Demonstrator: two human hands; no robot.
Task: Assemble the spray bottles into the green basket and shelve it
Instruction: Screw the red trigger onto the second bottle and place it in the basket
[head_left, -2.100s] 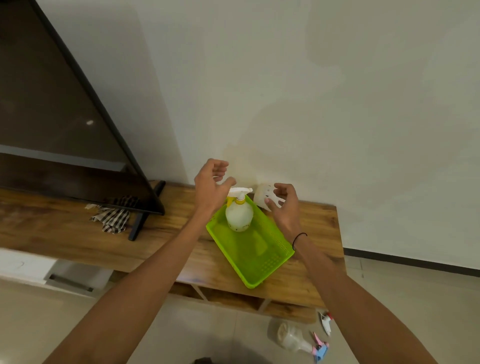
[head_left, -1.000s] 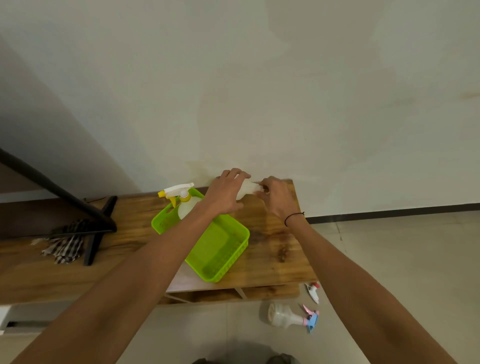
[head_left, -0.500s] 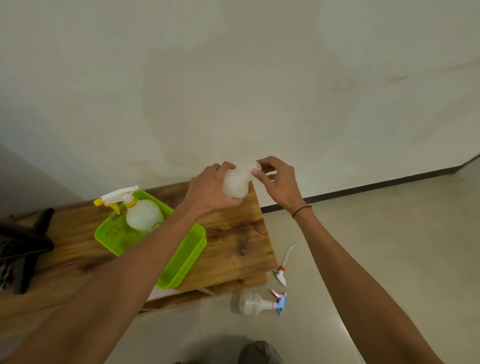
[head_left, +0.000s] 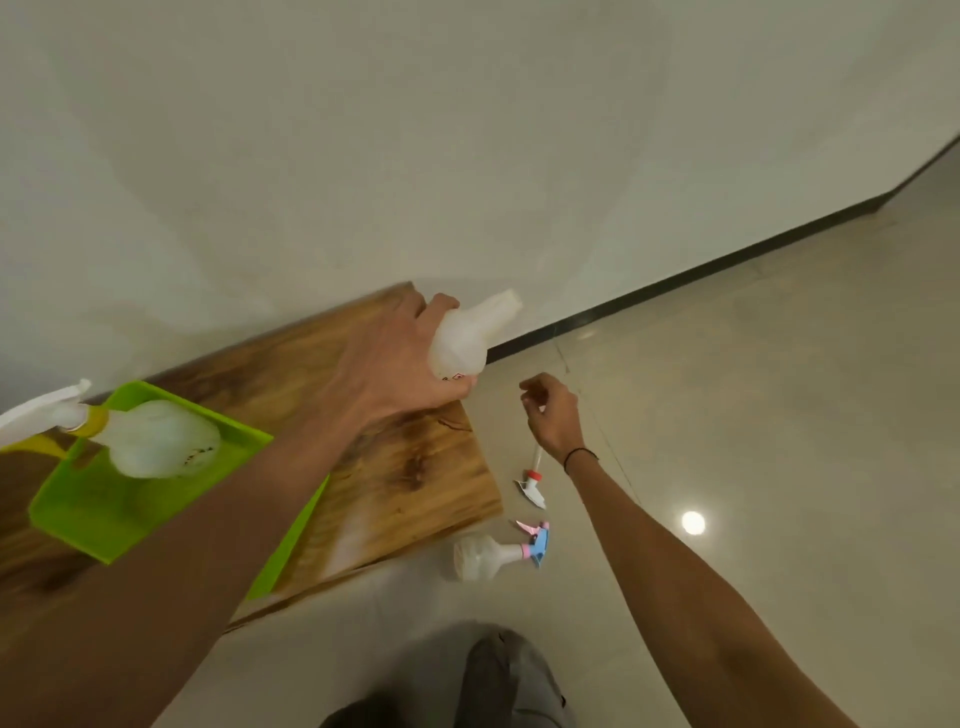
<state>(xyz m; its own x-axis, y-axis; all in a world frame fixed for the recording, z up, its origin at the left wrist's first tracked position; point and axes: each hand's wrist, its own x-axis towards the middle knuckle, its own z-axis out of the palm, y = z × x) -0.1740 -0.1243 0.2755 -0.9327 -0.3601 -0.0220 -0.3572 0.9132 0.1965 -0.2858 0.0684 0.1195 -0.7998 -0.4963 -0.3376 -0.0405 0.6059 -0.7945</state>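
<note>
My left hand (head_left: 395, 364) grips a translucent white bottle (head_left: 470, 338) with no sprayer, held above the right end of the wooden table (head_left: 395, 483). My right hand (head_left: 550, 415) hangs over the floor with curled fingers, nothing visible in it, above a loose red-collared spray head (head_left: 532, 486). The green basket (head_left: 93, 519) sits on the table at left. In it stands a white bottle with a yellow-and-white sprayer (head_left: 150, 439). A bottle with a pink-and-blue sprayer (head_left: 493, 556) lies on the floor.
A white wall rises behind the table, with a dark skirting strip (head_left: 675, 283) along the tiled floor. My knee (head_left: 514, 680) shows at the bottom edge. The table's right end stops just left of the floor items.
The view has swung right and down. My right hand let go of the bottle's neck and dropped toward the floor. My left hand kept the bare bottle and tilted it.
</note>
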